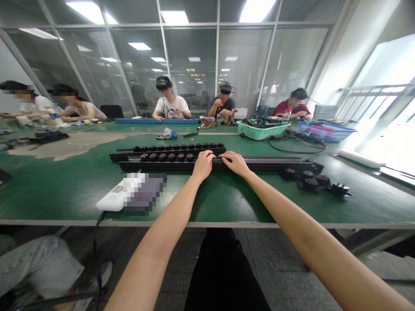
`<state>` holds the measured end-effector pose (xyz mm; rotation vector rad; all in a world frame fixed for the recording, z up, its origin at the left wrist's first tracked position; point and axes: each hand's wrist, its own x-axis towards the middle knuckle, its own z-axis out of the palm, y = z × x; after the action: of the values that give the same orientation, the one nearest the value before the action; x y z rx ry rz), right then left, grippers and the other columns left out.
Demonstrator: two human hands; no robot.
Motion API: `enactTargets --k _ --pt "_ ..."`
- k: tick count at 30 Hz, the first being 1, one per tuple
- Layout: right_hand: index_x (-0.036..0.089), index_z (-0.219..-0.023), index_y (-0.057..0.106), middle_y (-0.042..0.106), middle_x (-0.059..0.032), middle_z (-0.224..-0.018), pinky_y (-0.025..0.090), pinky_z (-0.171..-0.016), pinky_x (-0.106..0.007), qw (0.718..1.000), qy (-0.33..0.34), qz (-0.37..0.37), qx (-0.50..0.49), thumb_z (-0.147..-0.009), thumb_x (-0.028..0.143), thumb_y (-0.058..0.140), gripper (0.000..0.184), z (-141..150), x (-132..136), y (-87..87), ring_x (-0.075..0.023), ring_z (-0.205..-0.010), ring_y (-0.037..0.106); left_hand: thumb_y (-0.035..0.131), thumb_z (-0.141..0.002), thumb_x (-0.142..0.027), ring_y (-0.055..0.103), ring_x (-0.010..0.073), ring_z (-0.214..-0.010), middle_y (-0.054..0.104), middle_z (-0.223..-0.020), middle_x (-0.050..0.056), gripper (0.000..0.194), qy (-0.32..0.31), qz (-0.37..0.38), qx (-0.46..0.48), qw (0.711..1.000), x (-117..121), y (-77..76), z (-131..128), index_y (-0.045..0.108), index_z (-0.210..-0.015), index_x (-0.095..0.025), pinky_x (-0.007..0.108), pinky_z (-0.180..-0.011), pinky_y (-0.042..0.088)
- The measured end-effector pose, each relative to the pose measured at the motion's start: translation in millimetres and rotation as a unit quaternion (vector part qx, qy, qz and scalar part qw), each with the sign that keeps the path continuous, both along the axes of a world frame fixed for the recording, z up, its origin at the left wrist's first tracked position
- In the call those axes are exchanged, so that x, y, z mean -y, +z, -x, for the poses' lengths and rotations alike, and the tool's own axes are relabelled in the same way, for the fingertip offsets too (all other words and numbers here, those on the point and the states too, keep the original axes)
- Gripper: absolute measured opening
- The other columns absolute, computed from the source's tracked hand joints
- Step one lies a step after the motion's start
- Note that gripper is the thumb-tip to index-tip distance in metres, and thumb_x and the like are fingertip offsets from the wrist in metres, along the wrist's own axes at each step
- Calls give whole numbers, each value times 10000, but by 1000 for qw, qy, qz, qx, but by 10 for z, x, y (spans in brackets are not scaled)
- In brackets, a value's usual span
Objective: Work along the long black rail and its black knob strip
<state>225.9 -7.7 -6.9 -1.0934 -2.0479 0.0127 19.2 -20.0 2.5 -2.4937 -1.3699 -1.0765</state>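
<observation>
A long black rail (269,164) lies crosswise on the green table in front of me. Several black socket-like modules (171,157) sit in a row along its left part. My left hand (203,165) rests on the rail just right of these modules, its fingers curled over the top edge. Close beside it, my right hand (236,162) bends over the same rail, thumb and fingers pressed together. The two sets of fingertips nearly meet; any small part beneath them is hidden. Behind lies a second black rail (129,156), with another row of modules along it.
Loose black modules (311,183) lie to the right. A white device (112,199) and a blurred dark flat object (145,194) are at front left. Farther back are a green basket (259,131) of cables, a blue basket (327,131) and several people seated.
</observation>
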Motion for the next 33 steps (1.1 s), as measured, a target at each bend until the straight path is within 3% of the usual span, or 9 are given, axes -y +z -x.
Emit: enactTargets --k 3,6,9,12,16,28,33 --pt "259 -1360 726 728 -61 -1359 502 -1118 -385 1000 -21 18 -9 -1024 262 529 389 10 31 0 -243 -1258 670 448 -1009 -83 559 267 -1307 664 -1367 109 384 3 -13 -12 1000 9 14 8 725 -1249 -196 432 -1145 513" --pt "225 -1561 537 695 -106 -1415 511 -1092 -416 995 -82 46 -29 -1015 274 568 549 62 83 -2 -275 -1278 656 472 -1013 -114 578 275 -1298 670 -1348 113 378 21 -23 -21 999 24 26 12 702 -1301 -195 438 -1152 507" --pt "137 -1483 581 689 -188 -1378 507 -1062 -437 983 -168 64 -27 -1016 342 605 510 99 135 5 -319 -1267 638 471 -1028 -151 605 275 -1264 677 -1338 118 358 28 -19 -24 999 33 29 10 696 -1305 -185 442 -1149 507" --pt "141 -1262 712 713 -198 -1280 488 -1053 -431 974 -216 62 -10 -1019 421 621 381 78 172 13 -329 -1238 618 475 -1029 -164 612 272 -1259 682 -1334 122 353 33 -16 -21 999 33 29 4 695 -1303 -192 443 -1152 501" --pt "180 -1089 768 740 -158 -1192 486 -1031 -405 973 -220 62 -12 -1018 469 633 328 7 185 12 -307 -1191 616 477 -1031 -184 612 270 -1259 687 -1334 117 344 36 -11 -18 999 33 32 8 699 -1294 -200 441 -1150 499" --pt "221 -979 766 755 -130 -1092 524 -963 -418 976 -209 42 -51 -980 479 683 271 -64 120 -58 -311 -1142 631 454 -1043 -198 617 269 -1255 691 -1336 126 345 30 -7 -17 999 40 36 21 700 -1285 -181 439 -1149 493" --pt "230 -1093 732 738 -128 -1117 528 -931 -416 975 -212 29 -61 -955 483 709 289 -82 106 -65 -313 -1148 603 451 -1041 -200 614 264 -1264 689 -1340 120 343 27 -8 -15 999 42 40 20 699 -1278 -190 430 -1151 492"
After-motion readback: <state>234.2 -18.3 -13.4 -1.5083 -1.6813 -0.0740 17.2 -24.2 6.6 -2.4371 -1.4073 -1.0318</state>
